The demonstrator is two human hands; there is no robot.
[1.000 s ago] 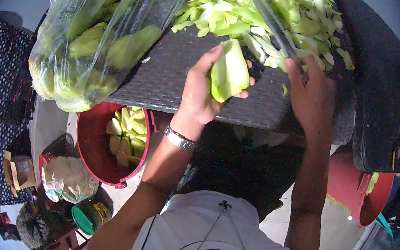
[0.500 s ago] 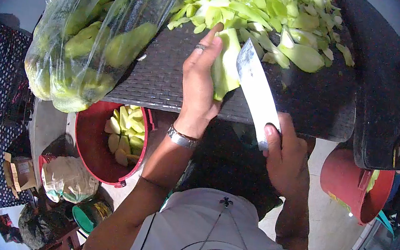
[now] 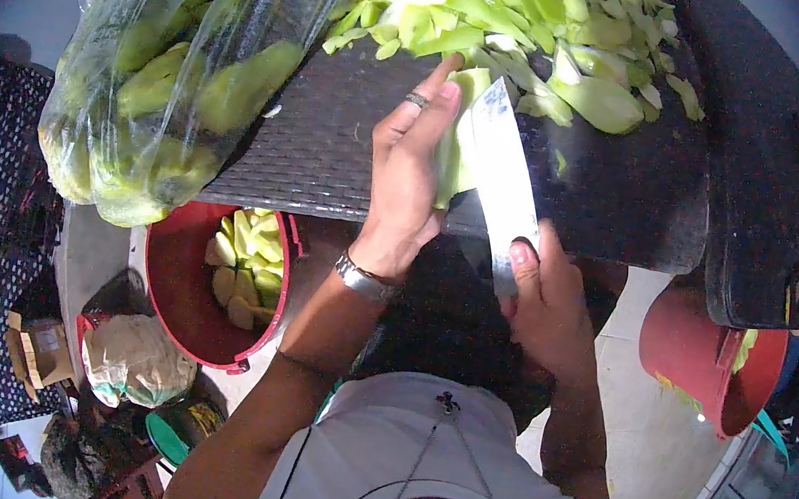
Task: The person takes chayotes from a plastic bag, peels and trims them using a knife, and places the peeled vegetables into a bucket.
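My left hand grips a peeled pale green vegetable piece above the front edge of the dark woven table. A wide-bladed knife is in my right hand, its blade slanting up and left against the vegetable's right side. Beyond both hands lies a heap of green peelings and slices. One larger slice rests at the near edge of the heap. To the left, a clear plastic bag holds several whole green vegetables.
Below the table at left stands a red bucket with cut pieces inside. Another red bucket is at right. A filled sack and a cardboard box sit at lower left. A black chair-like surface adjoins the table.
My right hand has brought the knife down from the heap to the vegetable, then slightly left. My left hand has turned, with the vegetable held more edge-on. A large slice now lies by the heap.
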